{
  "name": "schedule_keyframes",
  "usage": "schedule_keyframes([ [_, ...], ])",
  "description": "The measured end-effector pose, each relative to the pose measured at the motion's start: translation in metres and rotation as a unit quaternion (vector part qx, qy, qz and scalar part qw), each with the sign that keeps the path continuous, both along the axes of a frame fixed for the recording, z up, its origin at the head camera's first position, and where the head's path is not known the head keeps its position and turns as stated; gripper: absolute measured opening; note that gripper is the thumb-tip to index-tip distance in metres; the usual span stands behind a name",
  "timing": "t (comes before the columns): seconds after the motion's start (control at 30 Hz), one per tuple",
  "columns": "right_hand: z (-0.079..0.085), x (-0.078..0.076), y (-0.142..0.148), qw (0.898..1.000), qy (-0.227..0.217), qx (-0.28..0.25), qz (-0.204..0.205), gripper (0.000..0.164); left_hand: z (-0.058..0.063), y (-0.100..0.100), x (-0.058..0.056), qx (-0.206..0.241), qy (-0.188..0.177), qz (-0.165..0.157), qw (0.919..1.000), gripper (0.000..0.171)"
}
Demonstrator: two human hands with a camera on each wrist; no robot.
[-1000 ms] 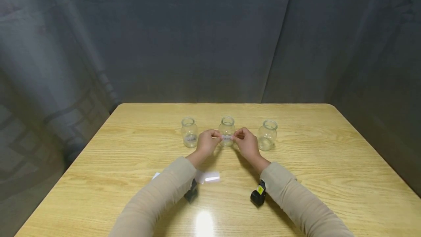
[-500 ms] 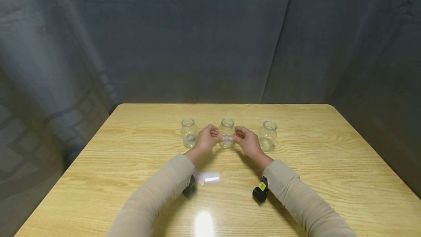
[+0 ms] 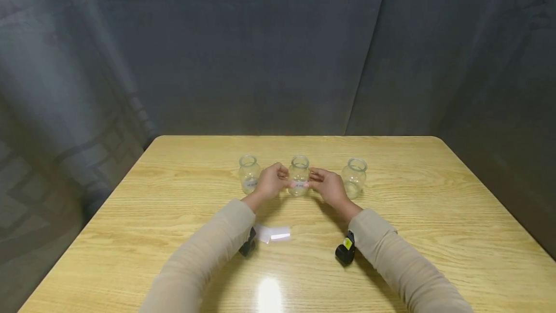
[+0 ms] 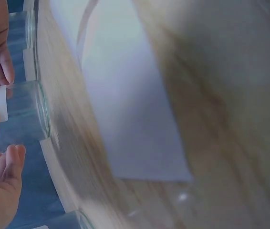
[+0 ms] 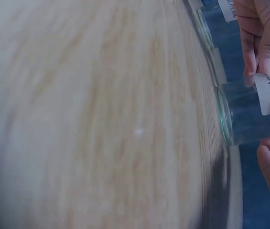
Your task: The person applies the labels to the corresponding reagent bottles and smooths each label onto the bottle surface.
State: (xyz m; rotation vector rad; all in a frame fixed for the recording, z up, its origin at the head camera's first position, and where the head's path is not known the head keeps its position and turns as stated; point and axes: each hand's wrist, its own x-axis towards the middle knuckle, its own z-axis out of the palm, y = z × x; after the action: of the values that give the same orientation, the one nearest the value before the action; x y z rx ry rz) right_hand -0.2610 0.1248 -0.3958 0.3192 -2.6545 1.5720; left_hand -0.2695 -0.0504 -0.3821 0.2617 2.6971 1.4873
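In the head view, the middle glass jar (image 3: 299, 173) stands upright on the wooden table between both hands. A white label (image 3: 299, 184) with dark handwriting lies across its front. My left hand (image 3: 271, 181) holds the jar's left side, thumb on the label's left end. From the other side, my right hand (image 3: 331, 187) holds the jar, its thumb at the label's right end. The left wrist view shows both thumbs on the label (image 4: 1, 102), fingers along the glass. Seen from the right wrist, the label (image 5: 264, 98) lies flat against the jar (image 5: 242, 112).
To the left stands a second glass jar (image 3: 249, 170) with a written label low on its front. A third jar (image 3: 354, 175), with no label showing, stands to the right. White strips (image 3: 278, 234) lie on the table (image 3: 304, 274) near the left forearm.
The hands have come in round the jar's sides, and the thumbs have lowered slightly with the label against the glass. Both forearms have spread a little outward.
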Motion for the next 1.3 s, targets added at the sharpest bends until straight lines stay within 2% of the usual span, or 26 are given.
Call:
schedule_keyframes([
  [0.3, 0.001, -0.001, -0.001, 1.000, 0.003, 0.010, -0.004, 0.048, 0.001, 0.000, 0.000, -0.006, -0.001, 0.003, 1.0000, 0.031],
  [0.47, 0.002, 0.001, -0.001, 1.000, 0.009, 0.018, -0.006, 0.046, 0.002, 0.000, 0.001, 0.005, 0.004, -0.003, 1.0000, 0.030],
  [0.8, 0.004, 0.006, -0.002, 1.000, -0.006, -0.007, 0.000, 0.046, 0.000, -0.002, 0.003, 0.001, -0.003, -0.012, 0.9999, 0.038],
  [0.97, 0.004, 0.011, 0.002, 1.000, -0.014, 0.010, -0.010, 0.044, 0.002, -0.009, 0.010, 0.004, -0.019, -0.011, 0.9997, 0.042],
  [1.07, 0.004, 0.015, 0.005, 1.000, -0.015, 0.018, -0.011, 0.039, 0.002, -0.014, 0.015, 0.009, -0.016, -0.017, 0.9997, 0.039],
  [1.3, 0.004, 0.026, 0.002, 0.999, -0.036, -0.028, 0.015, 0.028, 0.003, -0.024, 0.027, 0.010, -0.022, -0.020, 0.9995, 0.033],
])
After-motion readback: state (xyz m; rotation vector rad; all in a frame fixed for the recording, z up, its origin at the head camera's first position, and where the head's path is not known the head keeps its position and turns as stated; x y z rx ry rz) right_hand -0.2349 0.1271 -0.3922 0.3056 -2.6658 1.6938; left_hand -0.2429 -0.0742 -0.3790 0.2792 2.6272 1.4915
